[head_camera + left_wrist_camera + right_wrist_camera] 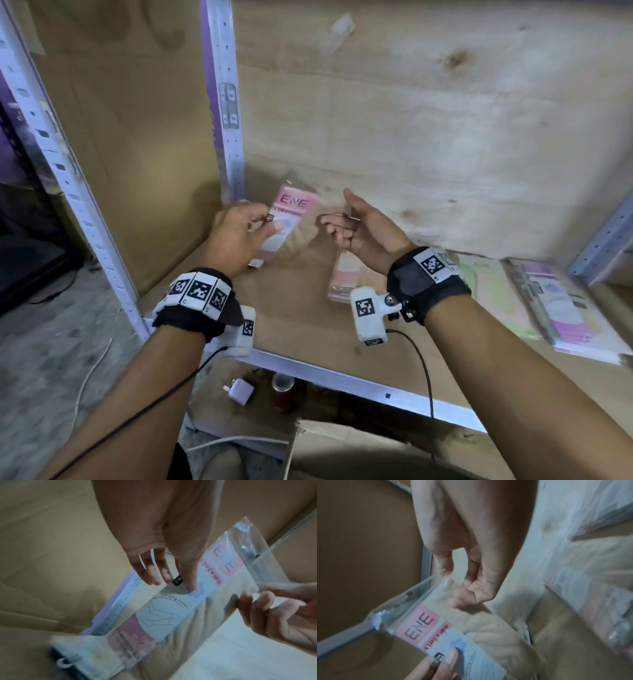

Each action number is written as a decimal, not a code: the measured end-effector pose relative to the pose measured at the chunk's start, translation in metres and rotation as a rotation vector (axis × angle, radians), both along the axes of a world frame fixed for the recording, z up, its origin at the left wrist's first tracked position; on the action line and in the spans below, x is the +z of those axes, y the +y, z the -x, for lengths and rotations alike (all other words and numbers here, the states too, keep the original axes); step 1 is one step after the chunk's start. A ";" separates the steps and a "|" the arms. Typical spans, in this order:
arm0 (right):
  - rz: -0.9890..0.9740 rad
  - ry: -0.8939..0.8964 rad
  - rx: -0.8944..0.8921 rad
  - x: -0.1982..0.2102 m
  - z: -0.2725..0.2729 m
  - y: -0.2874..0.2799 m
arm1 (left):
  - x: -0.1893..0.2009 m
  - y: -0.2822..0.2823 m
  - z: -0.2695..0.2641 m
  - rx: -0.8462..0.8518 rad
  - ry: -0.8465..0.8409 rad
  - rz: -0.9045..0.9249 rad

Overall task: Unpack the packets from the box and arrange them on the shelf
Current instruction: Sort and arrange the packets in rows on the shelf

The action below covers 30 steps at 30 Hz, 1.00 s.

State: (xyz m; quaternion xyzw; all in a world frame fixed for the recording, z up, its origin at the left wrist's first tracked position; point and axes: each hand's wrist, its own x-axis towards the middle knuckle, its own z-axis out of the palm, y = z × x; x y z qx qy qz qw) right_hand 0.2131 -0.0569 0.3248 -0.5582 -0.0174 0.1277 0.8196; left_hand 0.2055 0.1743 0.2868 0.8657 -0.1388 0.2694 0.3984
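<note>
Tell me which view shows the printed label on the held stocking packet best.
Left wrist: the stocking packet shows nearly its whole label, including "Variety Color" and the leg drawing. Right wrist shows only the top, "ENE STOCKING". The head view shows it small, partly behind the left hand.

The stocking packet is clear glossy plastic film over a smooth printed paper card and soft beige knit cloth. Beneath it, the shelf board looks matt brown fibreboard; behind it, the back panel is pale, grainy plywood; left of it, the upright is smooth painted perforated metal
</note>
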 end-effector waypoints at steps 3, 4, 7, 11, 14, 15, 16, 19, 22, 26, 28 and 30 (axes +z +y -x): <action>-0.033 -0.007 -0.018 0.001 0.011 -0.033 | 0.009 -0.028 0.012 -0.190 0.028 0.156; 0.024 -0.013 -0.034 -0.003 0.016 -0.043 | 0.009 -0.037 0.013 -0.248 0.074 0.223; 0.438 -0.164 -0.046 -0.030 0.034 -0.067 | 0.001 -0.063 0.012 -0.289 0.221 0.411; 0.583 -0.236 0.114 -0.064 0.055 -0.092 | -0.014 -0.097 0.008 -0.319 0.485 0.541; 0.395 -0.173 0.061 -0.077 0.068 -0.111 | -0.018 -0.112 0.005 -0.396 0.639 0.510; 0.390 -0.172 0.042 -0.081 0.071 -0.119 | -0.018 -0.114 0.002 -0.398 0.658 0.542; 0.419 -0.183 0.034 -0.083 0.074 -0.126 | -0.017 -0.115 0.000 -0.377 0.659 0.581; 0.583 -0.217 0.115 -0.086 0.079 -0.146 | -0.016 -0.113 -0.009 -0.282 0.603 0.649; 0.642 -0.213 0.215 -0.085 0.080 -0.156 | -0.018 -0.113 -0.012 -0.241 0.557 0.616; 0.602 -0.185 0.153 -0.087 0.081 -0.168 | -0.024 -0.111 -0.016 -0.217 0.501 0.494; 0.615 -0.184 0.139 -0.087 0.083 -0.174 | -0.028 -0.110 -0.019 -0.207 0.510 0.430; 0.623 -0.197 0.137 -0.086 0.083 -0.180 | -0.030 -0.110 -0.021 -0.200 0.542 0.372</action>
